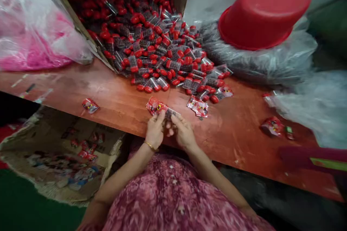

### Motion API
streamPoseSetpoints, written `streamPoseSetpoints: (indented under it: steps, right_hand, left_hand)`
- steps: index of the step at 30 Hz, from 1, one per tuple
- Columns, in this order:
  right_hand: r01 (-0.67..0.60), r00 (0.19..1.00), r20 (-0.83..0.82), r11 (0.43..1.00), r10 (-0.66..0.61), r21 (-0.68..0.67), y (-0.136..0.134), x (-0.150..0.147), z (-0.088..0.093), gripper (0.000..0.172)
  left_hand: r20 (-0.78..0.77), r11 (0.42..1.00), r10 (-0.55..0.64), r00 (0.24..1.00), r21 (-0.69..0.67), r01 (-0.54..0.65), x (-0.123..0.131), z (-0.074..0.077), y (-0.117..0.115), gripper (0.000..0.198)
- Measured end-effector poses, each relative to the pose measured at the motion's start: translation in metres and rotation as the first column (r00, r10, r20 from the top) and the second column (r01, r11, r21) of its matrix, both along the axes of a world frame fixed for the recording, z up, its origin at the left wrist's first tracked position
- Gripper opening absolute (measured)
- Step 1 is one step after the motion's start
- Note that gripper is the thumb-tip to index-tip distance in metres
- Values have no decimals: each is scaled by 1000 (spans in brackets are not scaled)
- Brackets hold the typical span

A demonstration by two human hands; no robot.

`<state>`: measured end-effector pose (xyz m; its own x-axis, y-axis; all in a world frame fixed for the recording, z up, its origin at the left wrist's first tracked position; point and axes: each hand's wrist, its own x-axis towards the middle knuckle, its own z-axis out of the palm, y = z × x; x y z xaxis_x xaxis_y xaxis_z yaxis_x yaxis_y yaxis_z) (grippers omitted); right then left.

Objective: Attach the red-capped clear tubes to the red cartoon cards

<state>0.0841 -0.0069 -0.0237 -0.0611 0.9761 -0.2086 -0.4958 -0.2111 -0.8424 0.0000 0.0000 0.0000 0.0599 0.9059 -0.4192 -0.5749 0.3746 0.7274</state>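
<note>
Close to the table's front edge, my left hand (155, 130) pinches a red printed packet (155, 106) with a yellow and black picture. My right hand (185, 131) is beside it, its fingers closed on a small clear tube with dark contents (169, 113). The packet and the tube meet between my fingertips; whether one is inside the other I cannot tell. Just to the right lie flat red printed packets (202, 109). Behind my hands spreads a big heap of clear tubes with red ends (162, 65).
A cardboard box (94, 48) lies tipped behind the heap. Left, a plastic bag with pink contents (35, 43); right, an upturned red tub (260, 14) on a bulging clear bag (244, 61). One red packet (90, 105) lies left. Below stands an open carton (54, 130) holding packets.
</note>
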Motion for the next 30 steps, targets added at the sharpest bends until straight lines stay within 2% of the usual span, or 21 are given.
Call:
streamPoseSetpoints:
  steps: [4, 8, 14, 16, 19, 21, 24, 27, 30]
  right_hand:
    - [65, 989, 132, 996, -73, 60, -5, -5, -3, 33]
    - [-26, 946, 323, 995, -6, 96, -7, 1, -1, 36]
    - [39, 938, 341, 996, -65, 83, -6, -6, -1, 40]
    - [-41, 944, 329, 997, 18, 62, -5, -6, 0, 43]
    - [-258, 923, 307, 965, 234, 41, -2, -1, 3, 47]
    - [-402, 870, 331, 915, 366, 43, 2, 2, 3, 50]
    - [-540, 757, 467, 840, 458, 50, 10, -2, 0, 53]
    - [-638, 635, 627, 764, 451, 97, 19, -17, -3, 59]
    - [-706, 500, 782, 697, 372, 120, 27, -31, 4, 61]
  left_hand:
    - [5, 999, 48, 999, 9, -48, -3, 2, 3, 45]
    - [38, 996, 90, 995, -3, -90, -6, 1, 9, 40]
    - [-36, 1000, -8, 999, -23, 7, -1, -6, 5, 45]
    - [-55, 999, -42, 998, 4, 43, -5, -5, 3, 46]
    - [-57, 996, -71, 996, 49, 74, -15, -2, 1, 47]
    - [-67, 997, -43, 997, 63, 47, -23, -2, -1, 44]
    - [-75, 999, 8, 997, 54, -4, -33, -6, -5, 40]
    - [-19, 999, 35, 999, 3, -35, -44, -8, -10, 37]
    - [25, 991, 48, 999, -126, -44, -65, -5, -14, 25]
